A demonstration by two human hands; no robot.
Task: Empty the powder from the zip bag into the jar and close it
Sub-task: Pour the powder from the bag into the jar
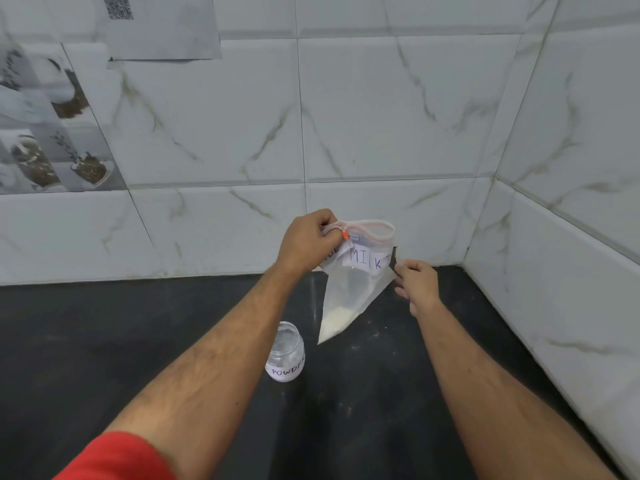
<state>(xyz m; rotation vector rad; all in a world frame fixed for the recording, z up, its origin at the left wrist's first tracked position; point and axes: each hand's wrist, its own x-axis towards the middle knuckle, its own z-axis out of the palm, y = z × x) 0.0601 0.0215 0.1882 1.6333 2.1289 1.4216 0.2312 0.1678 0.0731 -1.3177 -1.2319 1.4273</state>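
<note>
Head: zip bag [349, 292] above jar [286, 351]

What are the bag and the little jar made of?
The zip bag looks like thin, clear, soft plastic: it crinkles and shows the powder inside. The jar is see-through and shiny, either glass or hard plastic; I can't tell which.

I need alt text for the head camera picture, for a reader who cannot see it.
Two hands hold a zip bag of white powder above a dark counter: left hand pinches its top, right hand its side. An open jar stands below.
</note>
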